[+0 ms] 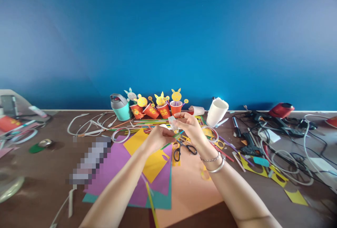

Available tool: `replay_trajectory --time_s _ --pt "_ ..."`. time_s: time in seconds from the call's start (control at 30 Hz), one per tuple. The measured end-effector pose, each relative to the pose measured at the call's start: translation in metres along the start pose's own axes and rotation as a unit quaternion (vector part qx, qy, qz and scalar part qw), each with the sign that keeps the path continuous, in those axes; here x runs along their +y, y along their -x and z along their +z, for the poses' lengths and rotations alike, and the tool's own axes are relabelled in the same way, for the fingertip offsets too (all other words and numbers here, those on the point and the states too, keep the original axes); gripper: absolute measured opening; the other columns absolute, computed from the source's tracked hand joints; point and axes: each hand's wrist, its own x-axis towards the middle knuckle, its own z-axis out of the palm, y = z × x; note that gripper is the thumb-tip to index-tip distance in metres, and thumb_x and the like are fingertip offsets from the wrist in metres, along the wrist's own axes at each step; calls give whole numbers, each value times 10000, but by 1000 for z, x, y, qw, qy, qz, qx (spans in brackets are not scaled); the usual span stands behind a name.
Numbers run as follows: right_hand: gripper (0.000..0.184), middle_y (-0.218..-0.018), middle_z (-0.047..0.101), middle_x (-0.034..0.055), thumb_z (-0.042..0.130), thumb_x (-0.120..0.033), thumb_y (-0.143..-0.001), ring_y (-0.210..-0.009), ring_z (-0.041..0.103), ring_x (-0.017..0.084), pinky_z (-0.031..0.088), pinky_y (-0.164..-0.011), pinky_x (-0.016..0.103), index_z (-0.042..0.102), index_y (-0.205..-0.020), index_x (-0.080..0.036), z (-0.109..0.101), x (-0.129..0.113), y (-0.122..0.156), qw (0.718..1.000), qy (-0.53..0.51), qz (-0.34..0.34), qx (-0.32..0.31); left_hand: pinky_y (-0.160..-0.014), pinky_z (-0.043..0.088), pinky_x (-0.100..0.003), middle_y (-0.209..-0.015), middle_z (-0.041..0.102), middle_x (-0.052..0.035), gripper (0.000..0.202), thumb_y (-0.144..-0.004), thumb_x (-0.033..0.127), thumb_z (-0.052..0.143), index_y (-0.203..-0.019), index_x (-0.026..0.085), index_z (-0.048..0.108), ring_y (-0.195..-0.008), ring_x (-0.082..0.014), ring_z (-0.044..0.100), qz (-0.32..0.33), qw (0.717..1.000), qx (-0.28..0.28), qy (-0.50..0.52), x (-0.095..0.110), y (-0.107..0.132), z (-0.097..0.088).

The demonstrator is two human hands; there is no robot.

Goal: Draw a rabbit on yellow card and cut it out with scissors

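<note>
My left hand [160,137] is closed, its fingertips pinching a small green strip [176,135] over the sheets of paper. Beside it, my right hand [190,125] grips a small translucent white plastic piece [173,123] whose exact kind I cannot make out. Just below both hands lie black-handled scissors [177,155]. Under my left arm spread a yellow sheet [147,164] and purple paper [107,171]. A peach sheet [192,189] lies to the right of these.
Red paper cups [176,109] with yellow animal-face cutouts line the blue wall. A teal lidded container [121,108] stands left of them, a white cup [217,112] right. Tangled cables [279,157], a glue gun [250,146] and yellow scraps [296,197] lie at right.
</note>
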Motion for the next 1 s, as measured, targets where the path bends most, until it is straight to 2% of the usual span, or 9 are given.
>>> replay_trajectory --time_s 0.33,0.57,0.77,0.9,1.0 --pt "423 -622 661 -10 805 -408 -572 -546 555 121 391 -515 248 615 -875 -183 5 -2 4 1000 6 8 -5 -502 250 -227 -526 530 42 127 -578 271 672 -613 155 710 -496 -77 368 -9 998 -31 46 2 1 4" --pt "388 -756 699 21 805 -374 -607 -672 632 155 484 -623 286 625 -899 -194 6 -10 10 999 20 -5 -38 -509 228 -235 -513 462 47 248 -567 369 709 -573 130 642 -503 -75 339 -7 997 -50 56 1 -4 -1" --pt "382 -782 703 22 785 -374 -657 -698 649 155 500 -662 293 611 -944 -194 4 -8 10 998 23 -21 -60 -535 301 -233 -577 526 23 329 -539 405 774 -617 132 609 -546 -97 440 8 994 -42 100 -5 -8 0" --pt "370 -832 712 43 763 -364 -690 -760 665 174 510 -665 291 607 -977 -190 4 -10 12 995 62 -26 -77 -535 316 -231 -577 540 18 318 -554 389 770 -648 121 628 -534 -93 439 14 992 -48 117 -10 -11 0" --pt "339 -894 708 57 741 -354 -721 -846 664 199 514 -635 281 616 -997 -202 4 -13 15 990 90 -55 -94 -526 306 -228 -573 544 15 289 -577 382 746 -631 124 628 -521 -87 424 24 992 -40 122 -8 -11 -2"
